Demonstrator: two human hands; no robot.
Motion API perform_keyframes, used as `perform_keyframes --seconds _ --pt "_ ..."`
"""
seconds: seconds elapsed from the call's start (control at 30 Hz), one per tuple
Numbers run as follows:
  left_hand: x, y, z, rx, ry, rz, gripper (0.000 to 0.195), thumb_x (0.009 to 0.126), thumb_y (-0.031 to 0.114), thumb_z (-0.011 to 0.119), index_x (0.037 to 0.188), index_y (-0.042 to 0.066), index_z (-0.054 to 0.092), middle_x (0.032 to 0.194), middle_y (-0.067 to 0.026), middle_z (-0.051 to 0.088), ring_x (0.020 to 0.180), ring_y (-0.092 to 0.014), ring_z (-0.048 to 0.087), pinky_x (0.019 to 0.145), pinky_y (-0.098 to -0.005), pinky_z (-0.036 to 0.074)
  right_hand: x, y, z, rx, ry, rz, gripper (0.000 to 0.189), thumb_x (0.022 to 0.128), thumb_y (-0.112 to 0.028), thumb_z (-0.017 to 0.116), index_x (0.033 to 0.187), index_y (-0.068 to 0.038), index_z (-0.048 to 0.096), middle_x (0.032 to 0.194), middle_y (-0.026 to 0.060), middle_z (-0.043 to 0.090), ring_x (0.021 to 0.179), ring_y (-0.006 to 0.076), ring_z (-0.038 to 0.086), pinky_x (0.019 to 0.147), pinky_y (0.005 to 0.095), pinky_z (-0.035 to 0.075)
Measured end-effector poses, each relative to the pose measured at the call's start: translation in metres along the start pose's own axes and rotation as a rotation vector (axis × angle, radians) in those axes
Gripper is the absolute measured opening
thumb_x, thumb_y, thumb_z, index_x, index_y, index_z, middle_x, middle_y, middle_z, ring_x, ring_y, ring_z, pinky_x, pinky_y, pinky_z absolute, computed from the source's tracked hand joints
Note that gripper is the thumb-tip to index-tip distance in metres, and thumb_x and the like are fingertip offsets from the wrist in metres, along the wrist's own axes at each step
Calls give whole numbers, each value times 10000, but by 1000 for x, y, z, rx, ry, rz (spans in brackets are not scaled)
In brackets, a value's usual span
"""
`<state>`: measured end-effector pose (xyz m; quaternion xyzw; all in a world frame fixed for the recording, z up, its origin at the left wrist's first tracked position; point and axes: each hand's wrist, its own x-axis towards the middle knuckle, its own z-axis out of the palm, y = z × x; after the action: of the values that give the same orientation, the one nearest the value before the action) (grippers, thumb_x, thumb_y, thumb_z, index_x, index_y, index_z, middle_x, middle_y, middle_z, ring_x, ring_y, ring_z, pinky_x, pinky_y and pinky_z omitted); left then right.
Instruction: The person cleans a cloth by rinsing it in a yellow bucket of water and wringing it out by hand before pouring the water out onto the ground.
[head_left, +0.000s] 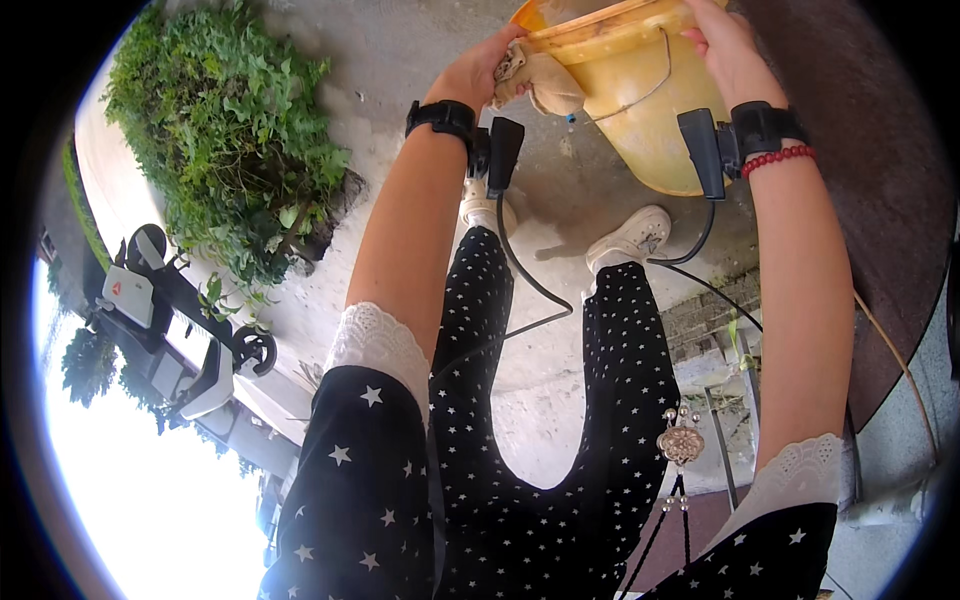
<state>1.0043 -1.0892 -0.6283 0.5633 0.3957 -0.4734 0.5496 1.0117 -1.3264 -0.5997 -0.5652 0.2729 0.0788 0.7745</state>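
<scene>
A yellow plastic bucket with a thin wire handle hangs tilted above the concrete at the top of the view. On its left rim lies my left hand, gripping it together with a bunched beige cloth. At the opposite side of the rim is my right hand, its fingers curled by the edge and partly cut off by the frame's top. What the bucket holds is mostly hidden. A small blue thing shows just under the cloth.
Leafy green plants grow at the left. A parked scooter stands beyond them. Black cables run from the wrist devices past my legs. Metal bars and low brickwork lie at the right, beside a dark brown surface.
</scene>
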Motion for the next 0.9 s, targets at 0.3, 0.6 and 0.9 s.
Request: perform_keyframes --seconds 0.3,0.6,0.9 --pt "4 -12 -13 -36 36 47 422 768 420 541 837 3 548 633 -138 592 413 -150 527 377 -229 461 6 9 22 -57 83 69 348 699 -178 711 989 -33 583 932 52 587 853 132 537 710 259 432" --pt "18 -23 -25 -104 3 75 409 787 410 522 856 8 547 629 -146 589 408 -160 521 383 -234 466 7 17 31 -75 58 74 363 712 -179 700 1015 -32 563 955 55 575 869 144 533 735 270 434" --pt "43 -35 -50 -32 -133 178 461 816 449 459 1006 29 459 865 -140 505 692 -176 461 600 -270 384 10 22 39 -51 -20 54 309 748 -166 665 1012 -47 560 953 50 574 872 137 532 735 264 436"
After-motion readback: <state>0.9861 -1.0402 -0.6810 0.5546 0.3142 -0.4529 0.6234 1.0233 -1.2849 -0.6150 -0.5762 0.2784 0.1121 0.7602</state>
